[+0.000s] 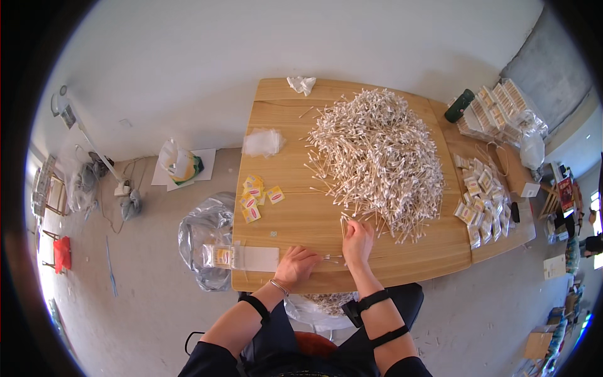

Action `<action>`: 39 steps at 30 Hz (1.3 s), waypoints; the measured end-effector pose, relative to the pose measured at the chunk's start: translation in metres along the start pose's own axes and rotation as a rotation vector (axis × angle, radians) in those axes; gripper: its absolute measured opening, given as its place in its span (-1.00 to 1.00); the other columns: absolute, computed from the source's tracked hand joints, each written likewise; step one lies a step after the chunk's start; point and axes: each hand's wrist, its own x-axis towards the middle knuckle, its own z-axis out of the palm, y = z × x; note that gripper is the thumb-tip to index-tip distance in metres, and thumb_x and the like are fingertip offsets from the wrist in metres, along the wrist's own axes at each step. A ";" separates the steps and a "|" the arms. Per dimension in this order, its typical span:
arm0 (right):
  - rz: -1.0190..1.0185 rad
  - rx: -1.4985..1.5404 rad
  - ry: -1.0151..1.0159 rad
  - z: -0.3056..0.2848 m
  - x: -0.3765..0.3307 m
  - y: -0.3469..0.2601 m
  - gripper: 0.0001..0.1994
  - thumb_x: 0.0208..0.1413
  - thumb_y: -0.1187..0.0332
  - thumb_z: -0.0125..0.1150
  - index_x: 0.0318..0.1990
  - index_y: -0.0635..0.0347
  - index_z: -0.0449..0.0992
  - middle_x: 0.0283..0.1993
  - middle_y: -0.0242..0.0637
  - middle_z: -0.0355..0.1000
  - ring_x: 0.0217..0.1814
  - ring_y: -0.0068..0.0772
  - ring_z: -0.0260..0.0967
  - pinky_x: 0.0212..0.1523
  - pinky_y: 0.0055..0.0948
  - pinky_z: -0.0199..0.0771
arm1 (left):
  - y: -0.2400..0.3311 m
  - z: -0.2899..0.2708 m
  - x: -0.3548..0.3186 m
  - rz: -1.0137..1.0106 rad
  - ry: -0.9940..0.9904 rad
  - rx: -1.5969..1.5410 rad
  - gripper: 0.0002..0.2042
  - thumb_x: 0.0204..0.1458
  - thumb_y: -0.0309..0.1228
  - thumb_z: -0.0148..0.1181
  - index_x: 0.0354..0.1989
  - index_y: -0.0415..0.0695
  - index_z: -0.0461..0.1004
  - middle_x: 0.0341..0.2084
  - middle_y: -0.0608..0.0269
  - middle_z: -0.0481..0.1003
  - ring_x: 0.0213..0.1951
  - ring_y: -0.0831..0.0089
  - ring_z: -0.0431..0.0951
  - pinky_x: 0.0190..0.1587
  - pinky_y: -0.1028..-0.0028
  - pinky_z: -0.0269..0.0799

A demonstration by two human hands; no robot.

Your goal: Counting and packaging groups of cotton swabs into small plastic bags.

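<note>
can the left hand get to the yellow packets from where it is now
Probably yes. The left hand rests on the table near its front edge, and the yellow packets lie up and to its left on bare wood, with nothing between; the cotton swab pile sits well off to the right.

Small packing workroom, improvised, bare-walled. Evidence: wooden table [301, 213] bearing a large heap of cotton swabs [377, 157]; filled retail packets [483, 201] spread on an adjoining table and stacked against the wall [496, 110]; yellow labels [256, 196]; empty clear bags [264, 141]; plain concrete floor [144, 276] with a plastic sack [207, 239] and scattered clutter.
</note>
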 end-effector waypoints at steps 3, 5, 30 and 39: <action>-0.147 0.057 -0.041 0.011 -0.002 -0.011 -0.88 -0.01 0.53 0.16 -0.31 0.11 0.54 -0.28 -0.18 0.37 -0.15 -0.04 0.30 -0.10 -0.13 0.31 | 0.004 0.000 0.001 0.035 -0.024 -0.013 -0.80 -0.09 -0.51 0.21 -0.24 -0.04 0.55 -0.28 0.29 0.51 -0.16 0.27 0.45 -0.07 0.24 0.33; -0.235 0.086 -0.076 0.017 -0.010 -0.021 -0.88 -0.01 0.53 0.15 -0.32 0.09 0.54 -0.28 -0.20 0.36 -0.15 -0.04 0.30 -0.11 -0.12 0.30 | 0.007 -0.002 0.003 -0.009 -0.028 -0.012 -0.76 -0.12 -0.51 0.22 -0.21 -0.04 0.53 -0.24 0.28 0.51 -0.12 0.24 0.44 -0.04 0.23 0.33; 0.039 -0.039 0.084 -0.038 -0.057 -0.035 -0.75 -0.07 0.53 0.21 -0.17 0.17 0.48 -0.12 -0.17 0.38 0.03 -0.01 0.28 0.06 -0.13 0.28 | 0.014 -0.011 0.009 -0.118 0.039 0.055 -0.60 -0.16 -0.41 0.30 -0.07 -0.12 0.44 -0.11 0.12 0.44 0.00 0.09 0.38 0.06 0.22 0.34; 0.126 -0.116 -0.090 -0.029 -0.040 -0.004 -0.86 0.00 0.46 0.18 -0.25 0.16 0.50 -0.22 -0.17 0.40 -0.06 -0.02 0.34 -0.08 -0.15 0.37 | 0.002 -0.001 0.005 0.062 -0.007 0.019 -0.72 -0.08 -0.48 0.21 -0.13 -0.10 0.49 -0.22 0.17 0.47 -0.14 0.17 0.45 -0.02 0.28 0.40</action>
